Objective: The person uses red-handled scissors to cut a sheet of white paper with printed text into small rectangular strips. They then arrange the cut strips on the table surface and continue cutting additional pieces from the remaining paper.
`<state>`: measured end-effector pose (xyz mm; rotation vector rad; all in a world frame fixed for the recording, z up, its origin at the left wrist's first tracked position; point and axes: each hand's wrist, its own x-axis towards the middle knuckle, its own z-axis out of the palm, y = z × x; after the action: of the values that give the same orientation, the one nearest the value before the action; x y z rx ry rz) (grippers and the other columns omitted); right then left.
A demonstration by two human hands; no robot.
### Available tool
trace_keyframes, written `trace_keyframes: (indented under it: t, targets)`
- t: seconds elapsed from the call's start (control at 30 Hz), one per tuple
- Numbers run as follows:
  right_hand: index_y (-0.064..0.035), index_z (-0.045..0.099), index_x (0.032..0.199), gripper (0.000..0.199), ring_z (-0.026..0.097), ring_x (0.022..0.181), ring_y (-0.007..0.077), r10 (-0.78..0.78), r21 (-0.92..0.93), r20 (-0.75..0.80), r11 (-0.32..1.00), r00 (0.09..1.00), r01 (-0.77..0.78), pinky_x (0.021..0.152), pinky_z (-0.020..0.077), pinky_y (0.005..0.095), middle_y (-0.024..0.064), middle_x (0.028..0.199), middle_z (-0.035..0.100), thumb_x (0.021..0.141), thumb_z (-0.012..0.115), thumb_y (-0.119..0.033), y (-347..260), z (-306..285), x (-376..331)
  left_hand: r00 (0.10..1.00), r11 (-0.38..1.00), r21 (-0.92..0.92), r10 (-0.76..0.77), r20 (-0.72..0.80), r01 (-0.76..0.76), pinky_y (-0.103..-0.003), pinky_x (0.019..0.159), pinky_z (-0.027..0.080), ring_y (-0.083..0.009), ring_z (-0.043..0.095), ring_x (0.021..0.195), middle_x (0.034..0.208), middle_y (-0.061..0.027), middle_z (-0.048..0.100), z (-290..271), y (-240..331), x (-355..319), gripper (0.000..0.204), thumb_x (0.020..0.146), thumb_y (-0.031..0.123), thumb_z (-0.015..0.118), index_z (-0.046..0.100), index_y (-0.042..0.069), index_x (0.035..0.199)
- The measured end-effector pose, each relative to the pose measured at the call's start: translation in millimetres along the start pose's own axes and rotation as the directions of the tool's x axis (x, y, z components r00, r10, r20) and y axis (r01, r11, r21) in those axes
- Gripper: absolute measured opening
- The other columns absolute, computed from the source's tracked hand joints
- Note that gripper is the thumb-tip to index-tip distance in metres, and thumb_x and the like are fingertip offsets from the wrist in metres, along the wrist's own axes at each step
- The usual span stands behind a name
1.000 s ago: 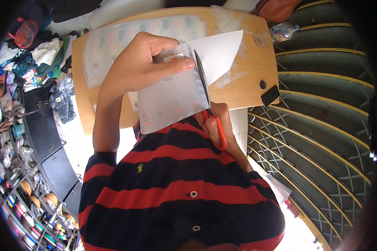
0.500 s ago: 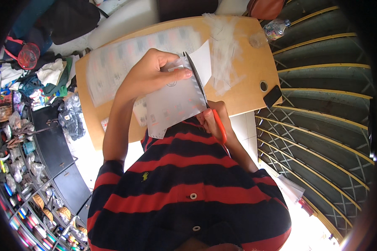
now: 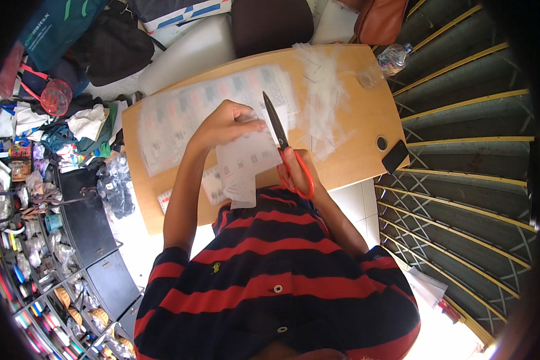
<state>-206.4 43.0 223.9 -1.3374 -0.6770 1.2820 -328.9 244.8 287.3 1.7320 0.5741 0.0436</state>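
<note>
Head view. Left hand (image 3: 225, 127) pinched tight on the upper part of a thin sheet (image 3: 239, 155); right hand (image 3: 295, 174) curled round the red handles of scissors (image 3: 275, 123), blades apparently together. Sheet is held up over the table's (image 3: 360, 111) near side, a flap drooping below. White piece jutting past the blades half a second ago barely shows now — that cut looks paused or through. Farther out — pale strips (image 3: 321, 117), printed sheets (image 3: 186, 114).
</note>
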Motion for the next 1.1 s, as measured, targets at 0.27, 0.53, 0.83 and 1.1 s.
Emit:
trace_keyframes:
  t: [0.27, 0.53, 0.83, 1.1]
  targets:
    - [-0.0008, 0.056, 0.065, 0.040, 0.042, 0.034, 0.0107, -0.070, -0.008, -0.073, 0.998, 0.995, 0.070, 0.037, 0.0338, 0.0246, 0.0053, 0.046, 0.050, 0.095, 0.053, -0.028, -7, -4, -2, 0.921, 0.997, -0.038, 0.044, -0.386, -0.064, -0.023, 0.043, 0.028, -0.0024, 0.038, 0.048, 0.052, 0.0047, 0.045, 8, -5, -21, 0.031, 0.084, 0.028, 0.070, 0.057, 0.004, 0.068]
    - [0.0009, 0.057, 0.074, 0.025, 0.044, 0.039, 0.0110, -0.072, 0.056, -0.201, 0.995, 0.977, 0.085, 0.041, 0.0374, 0.0247, 0.0045, 0.047, 0.050, 0.091, 0.057, -0.018, 10, -19, -18, 0.889, 0.991, -0.063, 0.081, -0.450, -0.121, -0.022, 0.043, 0.034, -0.0037, 0.046, 0.050, 0.058, 0.0013, 0.054, 17, -11, -30, 0.026, 0.086, 0.026, 0.068, 0.063, 0.001, 0.079]
    - [-0.0007, 0.060, 0.077, 0.010, 0.051, 0.049, 0.0088, -0.074, 0.009, -0.251, 0.997, 0.965, 0.079, 0.042, 0.0368, 0.0248, 0.0020, 0.062, 0.054, 0.082, 0.065, -0.007, -24, 18, -11, 0.893, 0.944, -0.235, 0.113, -0.436, -0.234, -0.022, 0.055, 0.042, -0.0045, 0.054, 0.066, 0.076, -0.0005, 0.062, 42, 9, -9, 0.023, 0.086, 0.019, 0.068, 0.063, 0.000, 0.097]
    - [-0.0003, 0.058, 0.087, 0.009, 0.042, 0.036, 0.0096, -0.358, 0.068, -0.612, 0.864, 0.705, 0.498, 0.034, 0.0315, 0.0240, 0.0028, 0.061, 0.053, 0.080, 0.064, -0.003, -34, -48, 14, 0.995, 0.981, -0.177, 0.068, -0.072, -0.079, -0.026, 0.066, 0.047, -0.0097, 0.057, 0.074, 0.083, -0.0014, 0.064, 60, -88, -20, 0.030, 0.080, 0.019, 0.071, 0.063, 0.003, 0.104]
